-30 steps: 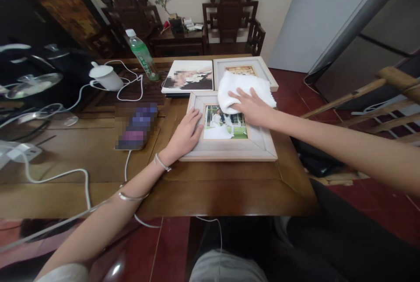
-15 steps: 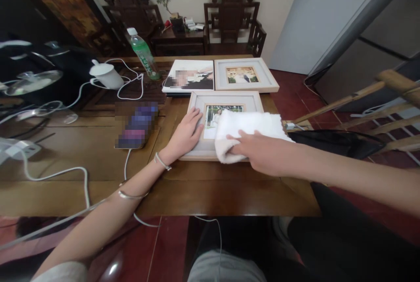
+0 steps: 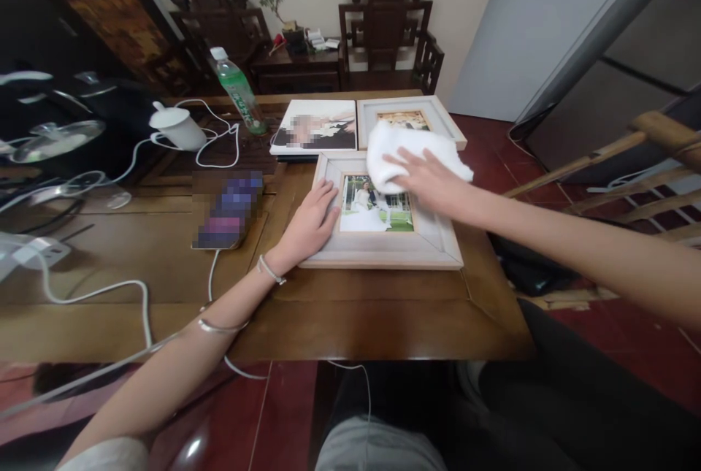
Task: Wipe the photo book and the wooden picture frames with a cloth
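Observation:
A white-framed wedding photo (image 3: pixel 432 244) lies flat on the wooden table (image 3: pixel 355 318) in front of me. My left hand (image 3: pixel 309 226) rests flat on the frame's left border, fingers stretched out. My right hand (image 3: pixel 430 179) presses a white cloth (image 3: pixel 408 146) down on the frame's far right corner, fingers spread on top of the cloth. A second framed photo (image 3: pixel 443 117) lies just behind, partly covered by the cloth. An unframed print (image 3: pixel 318 128) lies to its left.
A phone (image 3: pixel 227 212) with a cable lies left of the frame. Farther back stand a white cup (image 3: pixel 178 128) and a green bottle (image 3: pixel 236 91), with white cables looped around. Carved dark chairs (image 3: pixel 386 25) stand behind the table. A wooden rail (image 3: pixel 602 157) runs on the right.
My right hand swept the cloth from the frame's far edge down to its near right edge, then back up to the far right corner. My left hand stayed put on the frame.

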{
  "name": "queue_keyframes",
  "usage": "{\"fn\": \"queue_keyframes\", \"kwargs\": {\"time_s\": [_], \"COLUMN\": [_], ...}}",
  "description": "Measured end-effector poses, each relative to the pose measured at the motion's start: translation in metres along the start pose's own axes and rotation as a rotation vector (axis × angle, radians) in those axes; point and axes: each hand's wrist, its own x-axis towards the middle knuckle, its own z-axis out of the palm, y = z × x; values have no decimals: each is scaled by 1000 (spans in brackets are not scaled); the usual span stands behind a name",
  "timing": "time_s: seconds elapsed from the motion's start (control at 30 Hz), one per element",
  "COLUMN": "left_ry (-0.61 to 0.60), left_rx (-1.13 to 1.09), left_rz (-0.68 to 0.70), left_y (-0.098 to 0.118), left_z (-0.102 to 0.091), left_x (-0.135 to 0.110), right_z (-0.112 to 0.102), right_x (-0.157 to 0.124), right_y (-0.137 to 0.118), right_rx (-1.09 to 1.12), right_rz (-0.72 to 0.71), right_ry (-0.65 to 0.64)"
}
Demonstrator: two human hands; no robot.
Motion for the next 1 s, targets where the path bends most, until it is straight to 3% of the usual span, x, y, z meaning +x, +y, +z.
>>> {"fn": "queue_keyframes", "kwargs": {"time_s": [0.07,0.13,0.27,0.47,0.6,0.7,0.87,1.0], "left_ry": [6,6,9,12,6,3,-4,-9], "left_rx": [-1,-4,-9,-12,-5,4,12,5], "left_rz": [-2,-5,-4,-5,-12,-8,-1,3], "left_y": [0,0,-1,1,2,2,2,1], "left_z": [0,0,1,2,2,1,0,-1], "left_x": [0,0,0,1,1,1,1,1], "right_z": [2,4,6,-13,-37,-45,-27,-4], "right_x": [16,28,29,-20,-52,-61,-48,-20], "right_y": [21,26,-6,-72,-92,-101,-99,-65], "right_rx": [-42,-67,-46,97,265,304,175,103], "right_rz": [32,30,-33,-29,-85,-136,-131,-32], "right_ry": [65,49,-102,-250,-299,-323,-297,-187]}}
